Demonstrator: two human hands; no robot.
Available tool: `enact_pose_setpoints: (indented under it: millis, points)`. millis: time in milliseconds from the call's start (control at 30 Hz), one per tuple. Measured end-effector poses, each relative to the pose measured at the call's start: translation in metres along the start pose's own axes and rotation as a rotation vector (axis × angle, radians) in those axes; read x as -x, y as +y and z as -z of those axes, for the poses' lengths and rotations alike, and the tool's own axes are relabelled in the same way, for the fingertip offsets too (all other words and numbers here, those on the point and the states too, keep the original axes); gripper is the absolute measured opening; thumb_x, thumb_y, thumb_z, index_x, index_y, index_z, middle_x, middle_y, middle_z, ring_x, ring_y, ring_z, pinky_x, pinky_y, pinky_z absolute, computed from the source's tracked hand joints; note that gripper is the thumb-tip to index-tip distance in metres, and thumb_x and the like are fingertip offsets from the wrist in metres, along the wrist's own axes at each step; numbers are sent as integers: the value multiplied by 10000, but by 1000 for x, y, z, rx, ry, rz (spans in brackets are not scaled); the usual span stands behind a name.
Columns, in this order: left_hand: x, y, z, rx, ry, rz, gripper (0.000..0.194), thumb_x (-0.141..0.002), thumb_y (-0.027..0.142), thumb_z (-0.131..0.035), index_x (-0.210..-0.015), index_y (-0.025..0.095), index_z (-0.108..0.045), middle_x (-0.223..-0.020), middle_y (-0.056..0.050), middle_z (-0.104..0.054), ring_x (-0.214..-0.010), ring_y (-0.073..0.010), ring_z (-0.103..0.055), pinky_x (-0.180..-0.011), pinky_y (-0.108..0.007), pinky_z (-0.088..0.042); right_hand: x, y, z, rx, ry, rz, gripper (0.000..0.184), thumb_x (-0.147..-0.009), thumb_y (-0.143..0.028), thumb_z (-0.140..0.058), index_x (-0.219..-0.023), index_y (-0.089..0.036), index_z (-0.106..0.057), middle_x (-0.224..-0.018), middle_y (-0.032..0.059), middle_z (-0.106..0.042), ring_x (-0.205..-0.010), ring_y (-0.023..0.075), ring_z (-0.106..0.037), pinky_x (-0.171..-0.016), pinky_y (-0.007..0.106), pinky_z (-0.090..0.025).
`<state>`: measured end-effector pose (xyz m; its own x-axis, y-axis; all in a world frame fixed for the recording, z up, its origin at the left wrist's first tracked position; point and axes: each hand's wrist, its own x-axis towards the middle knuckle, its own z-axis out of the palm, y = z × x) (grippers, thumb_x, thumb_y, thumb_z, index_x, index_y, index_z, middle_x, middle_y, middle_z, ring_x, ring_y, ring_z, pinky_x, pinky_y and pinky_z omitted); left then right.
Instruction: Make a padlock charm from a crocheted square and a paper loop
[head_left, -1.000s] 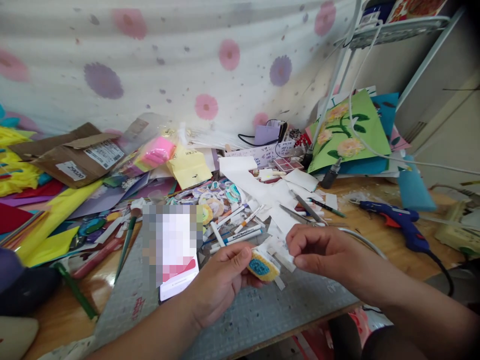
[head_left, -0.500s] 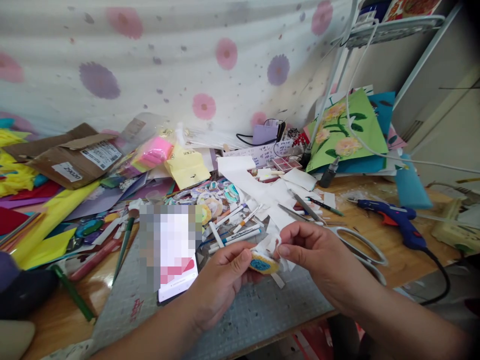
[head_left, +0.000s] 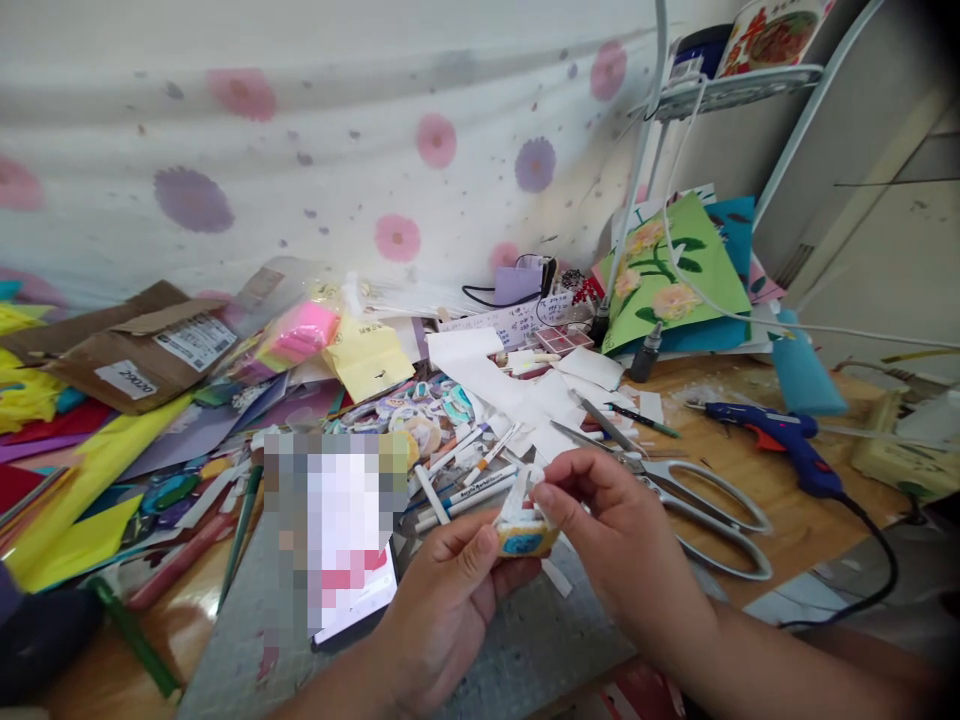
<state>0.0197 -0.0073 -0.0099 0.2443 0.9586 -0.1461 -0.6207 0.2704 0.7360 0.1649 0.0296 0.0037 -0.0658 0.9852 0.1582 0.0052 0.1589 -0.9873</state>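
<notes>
Left hand (head_left: 450, 590) clamps a yellow-and-blue piece (head_left: 523, 543) while right hand (head_left: 626, 540) pinches its white strip (head_left: 516, 497), seemingly adjusting it, the next move calling for steady support.

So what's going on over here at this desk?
A person is working on a small yellow-and-blue piece above a grey mat. The left hand holds it, while the right hand pinches a white strip at its upper side. Scissors lie by the right hand, with a glue gun farther right.
</notes>
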Motion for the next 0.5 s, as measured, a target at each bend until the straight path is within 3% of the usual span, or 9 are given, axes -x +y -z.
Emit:
enact_pose_setpoints:
  millis: [267, 433, 500]
  points:
    - [0, 0, -1, 17, 7, -12, 243, -722, 297, -750, -901, 132, -743, -987, -91, -722, -913, -194, -617, -800, -274, -502, 1, -2, 3, 263, 47, 252, 65, -797, -203, -572, -758, -220, -523, -717, -20, -541, -683, 156, -506, -636, 292, -412]
    - [0, 2, -2, 27, -21, -35, 227, -766, 280, -710, -939, 135, -732, -1016, -102, -717, -921, -202, -630, -793, -282, -509, 0, -7, 10, 48, -90, 112, 93, -878, -274, -528, -811, -220, -562, -724, -15, -570, -670, 144, -525, -606, 258, -426]
    - [0, 4, -3, 36, -27, -37, 227, -774, 286, -702, -939, 133, -730, -1013, -105, -719, -919, -201, -637, -794, -276, -507, 0, -11, 17, 50, -92, 141, 103, -901, -261, -504, -852, -234, -590, -770, -10, -581, -713, 145, -537, -639, 253, -429]
